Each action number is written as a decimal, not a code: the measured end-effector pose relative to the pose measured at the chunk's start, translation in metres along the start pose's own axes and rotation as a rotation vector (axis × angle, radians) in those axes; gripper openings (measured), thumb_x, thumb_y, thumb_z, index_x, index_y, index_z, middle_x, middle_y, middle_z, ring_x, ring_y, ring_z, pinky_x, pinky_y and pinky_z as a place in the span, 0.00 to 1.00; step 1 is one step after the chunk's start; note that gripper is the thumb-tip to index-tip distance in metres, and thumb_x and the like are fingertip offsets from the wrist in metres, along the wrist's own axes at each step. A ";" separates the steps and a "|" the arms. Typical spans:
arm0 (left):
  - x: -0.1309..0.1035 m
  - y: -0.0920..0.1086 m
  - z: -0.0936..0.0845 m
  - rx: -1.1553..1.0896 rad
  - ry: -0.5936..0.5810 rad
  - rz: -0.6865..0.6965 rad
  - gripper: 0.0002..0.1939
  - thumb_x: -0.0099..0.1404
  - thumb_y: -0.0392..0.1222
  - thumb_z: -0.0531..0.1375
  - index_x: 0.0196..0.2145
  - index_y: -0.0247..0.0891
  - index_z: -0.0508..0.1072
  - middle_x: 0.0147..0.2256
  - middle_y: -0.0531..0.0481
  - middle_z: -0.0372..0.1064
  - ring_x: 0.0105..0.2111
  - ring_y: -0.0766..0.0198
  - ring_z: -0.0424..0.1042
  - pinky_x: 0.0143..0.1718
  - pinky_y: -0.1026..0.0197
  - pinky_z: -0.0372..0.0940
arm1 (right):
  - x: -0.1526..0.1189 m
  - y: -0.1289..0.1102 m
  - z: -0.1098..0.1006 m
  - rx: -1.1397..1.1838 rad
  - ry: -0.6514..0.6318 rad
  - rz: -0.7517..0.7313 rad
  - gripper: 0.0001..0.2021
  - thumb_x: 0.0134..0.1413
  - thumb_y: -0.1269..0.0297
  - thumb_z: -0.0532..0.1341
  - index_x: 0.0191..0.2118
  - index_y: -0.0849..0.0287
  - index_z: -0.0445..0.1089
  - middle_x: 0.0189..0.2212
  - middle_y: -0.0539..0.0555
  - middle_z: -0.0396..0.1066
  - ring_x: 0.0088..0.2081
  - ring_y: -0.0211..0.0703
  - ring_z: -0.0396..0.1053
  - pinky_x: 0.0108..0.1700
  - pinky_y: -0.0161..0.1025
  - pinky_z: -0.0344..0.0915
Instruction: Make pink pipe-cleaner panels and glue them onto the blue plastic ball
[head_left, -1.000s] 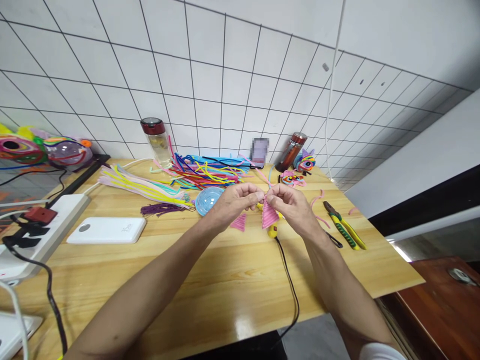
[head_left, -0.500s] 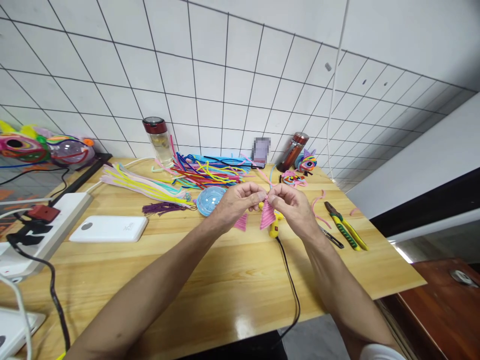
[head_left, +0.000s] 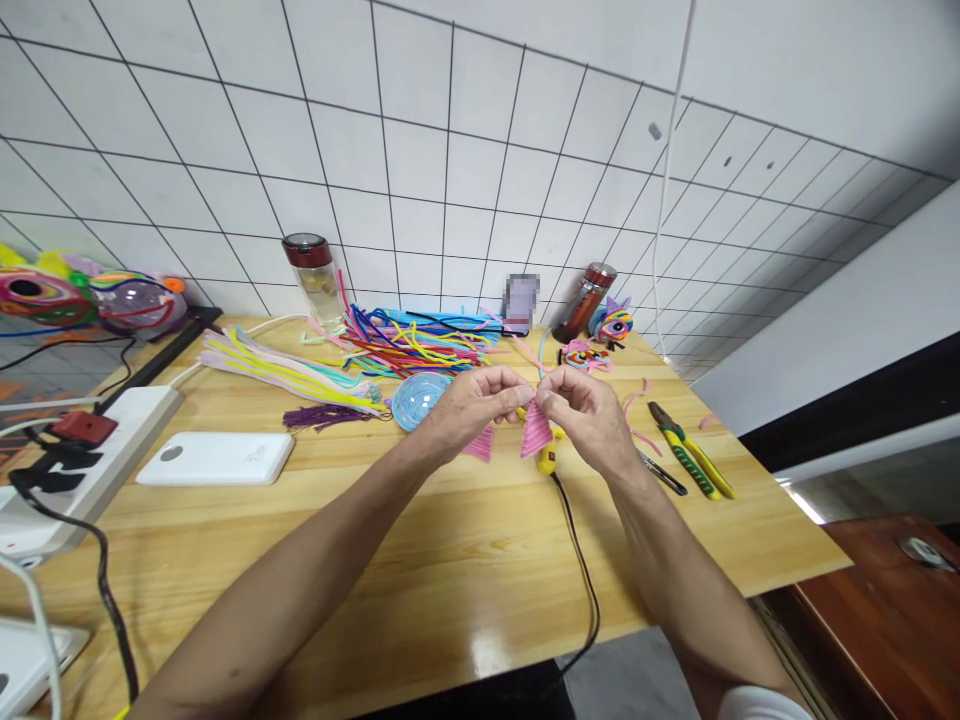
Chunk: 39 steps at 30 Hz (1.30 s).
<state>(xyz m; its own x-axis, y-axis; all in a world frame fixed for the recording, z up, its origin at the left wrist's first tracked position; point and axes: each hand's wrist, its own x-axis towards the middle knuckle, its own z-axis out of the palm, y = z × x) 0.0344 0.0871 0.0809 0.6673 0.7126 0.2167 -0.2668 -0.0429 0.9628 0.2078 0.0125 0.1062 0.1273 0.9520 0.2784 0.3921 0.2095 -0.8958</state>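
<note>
Over the middle of the table, my right hand (head_left: 581, 405) pinches the top of a pink ribbed triangle (head_left: 535, 430) that looks made of pipe cleaners. My left hand (head_left: 480, 400) meets it from the left, thumb and forefinger closed at the same tip. Fingers hide the exact grip point. A second pink ribbed piece (head_left: 480, 443) shows below my left hand, partly covered by it. Behind the triangle lies a yellow tool (head_left: 547, 460) with a black cord, perhaps a glue gun, mostly hidden. Beside my left wrist sits a blue bowl (head_left: 420, 400).
Colourful pipe cleaners (head_left: 420, 340) are heaped at the back, with a pale and yellow bundle (head_left: 292, 370) to their left. Pliers (head_left: 694, 455) and a cutter (head_left: 664, 473) lie right. Left are a white power bank (head_left: 216, 459) and power strip (head_left: 135, 460). Bottles (head_left: 311, 275) stand behind.
Both hands stay almost in place, still pinching at the triangle's tip. The triangle has turned slightly; the view has shifted a little.
</note>
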 end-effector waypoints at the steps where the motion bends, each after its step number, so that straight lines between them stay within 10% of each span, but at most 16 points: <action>1: 0.000 0.001 -0.001 0.014 -0.006 -0.002 0.23 0.59 0.60 0.73 0.32 0.35 0.75 0.28 0.53 0.69 0.27 0.69 0.64 0.32 0.63 0.60 | 0.000 0.000 0.000 -0.004 -0.004 -0.005 0.08 0.50 0.58 0.65 0.28 0.56 0.69 0.22 0.46 0.66 0.24 0.36 0.61 0.29 0.36 0.58; 39: -0.003 0.013 -0.002 0.293 0.027 0.054 0.16 0.63 0.53 0.68 0.33 0.35 0.76 0.29 0.52 0.71 0.29 0.67 0.65 0.32 0.63 0.61 | -0.004 0.000 -0.007 -0.225 -0.064 -0.178 0.11 0.66 0.56 0.65 0.33 0.54 0.70 0.26 0.49 0.71 0.29 0.40 0.67 0.34 0.39 0.64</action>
<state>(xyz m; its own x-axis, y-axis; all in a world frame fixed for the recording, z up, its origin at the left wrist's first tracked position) 0.0271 0.0855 0.0926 0.6376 0.7221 0.2682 -0.0865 -0.2788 0.9564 0.2134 0.0074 0.1071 -0.0163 0.9184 0.3954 0.5966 0.3262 -0.7333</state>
